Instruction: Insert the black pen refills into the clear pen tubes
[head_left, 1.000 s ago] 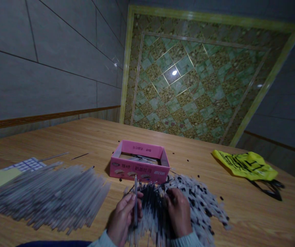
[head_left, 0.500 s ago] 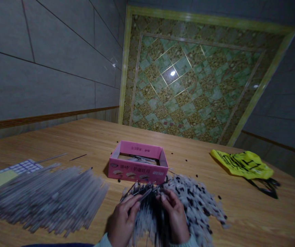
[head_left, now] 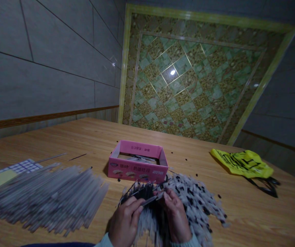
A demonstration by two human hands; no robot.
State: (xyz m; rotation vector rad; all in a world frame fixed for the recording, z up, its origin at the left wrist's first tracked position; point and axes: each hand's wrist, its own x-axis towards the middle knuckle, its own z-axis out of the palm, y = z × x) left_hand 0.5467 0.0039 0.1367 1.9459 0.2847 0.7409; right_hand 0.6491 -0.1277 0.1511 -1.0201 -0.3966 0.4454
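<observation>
My left hand (head_left: 125,219) pinches a thin translucent rod (head_left: 149,200) between thumb and fingertips, its end pointing right. At that end, the closed fingertips of my right hand (head_left: 177,216) grip a small translucent piece (head_left: 160,196); whether the two are joined I cannot tell. Beneath both hands lies a heap of thin dark-tipped sticks (head_left: 147,219), partly covered by them. To the right of my right hand spreads a pile of short translucent pieces with black bits (head_left: 201,199). Just beyond the hands stands a pink open box (head_left: 137,173) with some thin sticks inside.
Many long translucent rods (head_left: 49,199) lie bundled on the wooden table (head_left: 91,128) at left, beside a yellow and checked sheet (head_left: 21,166). A yellow bag with black print (head_left: 242,164) lies at right. Small black bits are scattered around the box.
Both hands stay over the heap. The rod in my left hand and my right fingertips have come together, and the small piece at the rod's end now shows more clearly.
</observation>
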